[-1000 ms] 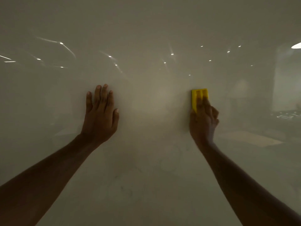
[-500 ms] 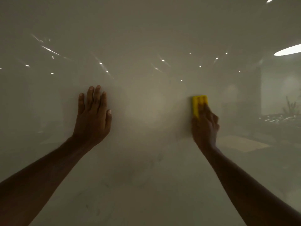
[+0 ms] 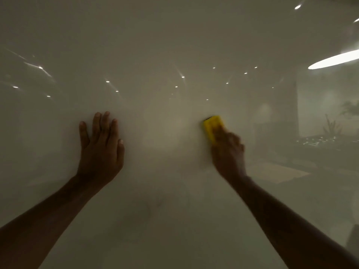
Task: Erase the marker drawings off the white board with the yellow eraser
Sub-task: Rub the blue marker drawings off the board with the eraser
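Yellow eraser tilted, pressed on glossy white board

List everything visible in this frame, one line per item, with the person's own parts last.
white board: one, glossy off-white, fills the whole view; reflected ceiling lights and a dim room show in it.
faint marker traces: a few, grey, low centre of the board between the forearms; too pale to read.
yellow eraser: one, yellow with a dark edge at its top, right of centre, pressed on the board, tilted.
left hand: one, open, palm flat on the board, left of centre.
right hand: one, blurred, grips the eraser's lower end.
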`<act>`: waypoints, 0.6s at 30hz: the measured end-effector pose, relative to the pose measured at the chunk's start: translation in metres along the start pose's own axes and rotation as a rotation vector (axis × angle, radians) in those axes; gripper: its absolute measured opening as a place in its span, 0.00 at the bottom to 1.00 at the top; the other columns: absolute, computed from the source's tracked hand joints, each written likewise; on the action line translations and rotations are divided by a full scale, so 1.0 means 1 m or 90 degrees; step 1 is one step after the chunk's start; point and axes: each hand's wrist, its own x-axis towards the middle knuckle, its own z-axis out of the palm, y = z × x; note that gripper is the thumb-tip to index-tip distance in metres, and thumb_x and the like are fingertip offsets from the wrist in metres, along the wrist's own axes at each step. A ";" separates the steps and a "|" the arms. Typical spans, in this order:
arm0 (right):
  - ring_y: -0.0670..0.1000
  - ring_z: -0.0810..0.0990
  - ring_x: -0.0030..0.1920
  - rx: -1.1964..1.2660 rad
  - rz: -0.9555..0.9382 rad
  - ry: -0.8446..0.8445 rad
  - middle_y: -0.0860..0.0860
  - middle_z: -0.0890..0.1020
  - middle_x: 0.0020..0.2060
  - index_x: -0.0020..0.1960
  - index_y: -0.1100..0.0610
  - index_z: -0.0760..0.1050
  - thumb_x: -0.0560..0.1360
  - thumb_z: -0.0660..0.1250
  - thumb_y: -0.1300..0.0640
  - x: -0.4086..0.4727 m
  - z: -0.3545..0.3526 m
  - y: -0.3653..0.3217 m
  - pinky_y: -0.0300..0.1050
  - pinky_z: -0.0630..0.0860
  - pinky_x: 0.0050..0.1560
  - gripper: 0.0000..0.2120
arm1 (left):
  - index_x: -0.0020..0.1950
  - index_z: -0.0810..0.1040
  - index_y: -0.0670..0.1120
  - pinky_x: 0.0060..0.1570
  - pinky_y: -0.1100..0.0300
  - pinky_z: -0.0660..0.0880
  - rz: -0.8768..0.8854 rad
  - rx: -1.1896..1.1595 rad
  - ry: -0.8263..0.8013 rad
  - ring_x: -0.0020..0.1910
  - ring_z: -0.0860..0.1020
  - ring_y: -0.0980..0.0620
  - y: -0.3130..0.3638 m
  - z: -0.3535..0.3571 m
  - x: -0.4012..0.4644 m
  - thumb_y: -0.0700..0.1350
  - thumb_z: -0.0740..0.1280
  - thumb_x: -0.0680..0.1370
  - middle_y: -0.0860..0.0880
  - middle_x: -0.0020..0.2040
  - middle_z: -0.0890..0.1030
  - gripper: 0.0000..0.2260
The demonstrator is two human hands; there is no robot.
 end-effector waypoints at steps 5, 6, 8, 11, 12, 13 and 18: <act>0.66 0.71 0.66 0.034 0.271 0.073 0.55 0.66 0.78 0.80 0.53 0.63 0.80 0.65 0.57 0.000 0.005 0.004 0.60 0.73 0.59 0.29 | 0.77 0.64 0.33 0.78 0.30 0.47 0.000 0.010 0.000 0.80 0.59 0.31 0.002 0.001 -0.001 0.45 0.54 0.84 0.31 0.79 0.63 0.24; 0.66 0.72 0.64 0.025 0.190 0.062 0.56 0.66 0.78 0.80 0.53 0.61 0.80 0.64 0.57 -0.021 0.011 -0.008 0.59 0.74 0.57 0.30 | 0.77 0.64 0.33 0.78 0.30 0.47 -0.002 0.010 0.002 0.80 0.59 0.30 0.003 0.001 -0.001 0.44 0.54 0.84 0.31 0.79 0.63 0.24; 0.64 0.71 0.63 0.017 -0.031 -0.014 0.51 0.64 0.79 0.82 0.47 0.54 0.81 0.61 0.55 -0.078 0.023 -0.029 0.56 0.73 0.54 0.32 | 0.77 0.63 0.33 0.78 0.30 0.46 -0.010 0.008 0.006 0.80 0.58 0.30 0.005 0.002 0.000 0.44 0.53 0.83 0.31 0.79 0.63 0.24; 0.58 0.72 0.65 0.008 -0.308 -0.133 0.41 0.57 0.81 0.81 0.39 0.55 0.82 0.61 0.54 -0.134 0.024 -0.026 0.52 0.70 0.56 0.30 | 0.78 0.62 0.34 0.78 0.30 0.45 -0.016 0.003 0.007 0.81 0.57 0.31 0.007 0.002 0.000 0.44 0.52 0.83 0.32 0.80 0.61 0.24; 0.57 0.72 0.65 0.008 -0.346 -0.142 0.40 0.56 0.81 0.80 0.39 0.56 0.83 0.60 0.54 -0.131 0.021 -0.017 0.51 0.69 0.57 0.30 | 0.78 0.62 0.34 0.78 0.31 0.44 -0.016 0.004 0.007 0.81 0.57 0.32 0.007 0.003 0.000 0.44 0.52 0.83 0.32 0.80 0.61 0.24; 0.57 0.73 0.65 0.010 -0.335 -0.128 0.41 0.56 0.81 0.81 0.39 0.54 0.83 0.59 0.53 -0.122 0.018 -0.006 0.51 0.67 0.57 0.29 | 0.78 0.62 0.34 0.78 0.31 0.44 -0.015 0.006 0.008 0.81 0.56 0.32 0.007 0.003 0.000 0.44 0.52 0.84 0.33 0.80 0.60 0.24; 0.67 0.73 0.65 0.023 0.171 0.036 0.55 0.63 0.79 0.80 0.53 0.63 0.80 0.64 0.57 -0.066 0.006 0.046 0.59 0.73 0.60 0.28 | 0.78 0.62 0.35 0.79 0.34 0.42 -0.001 0.004 0.007 0.81 0.56 0.32 0.003 0.001 -0.003 0.45 0.53 0.84 0.33 0.81 0.60 0.24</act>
